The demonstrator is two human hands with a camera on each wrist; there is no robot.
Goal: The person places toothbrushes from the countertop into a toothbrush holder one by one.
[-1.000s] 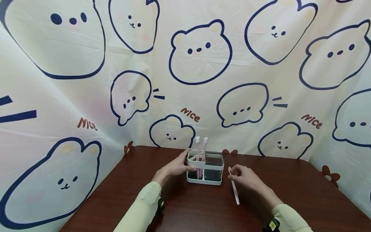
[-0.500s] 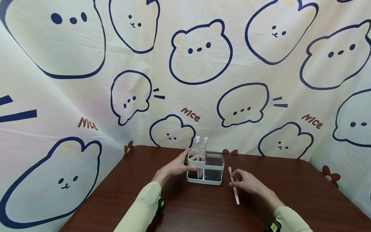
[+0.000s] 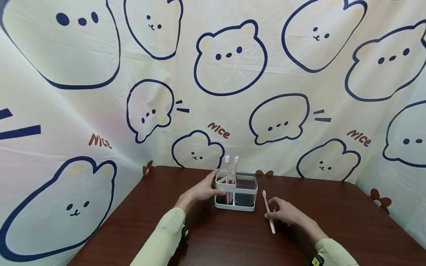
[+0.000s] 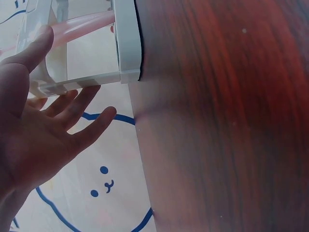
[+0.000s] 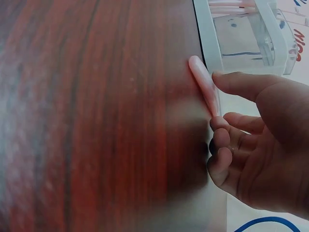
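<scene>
Pink brush (image 3: 268, 212): lying low and right of centre in the head view, just right of the holder, its bristle end pointing up the frame.
Right hand (image 3: 283, 212): pinching the brush mid-handle, thumb above and curled fingers (image 5: 227, 145) below.
Holder (image 3: 236, 191): white, standing at centre frame on the table (image 3: 332, 221); two pink brushes (image 3: 230, 173) are standing upright in its left compartment.
Left hand (image 3: 203, 191): resting against the holder's left side, fingers (image 4: 79, 104) straight and spread, gripping nothing.
Backdrop (image 3: 100, 92): bear-print cloth filling the upper frame.
</scene>
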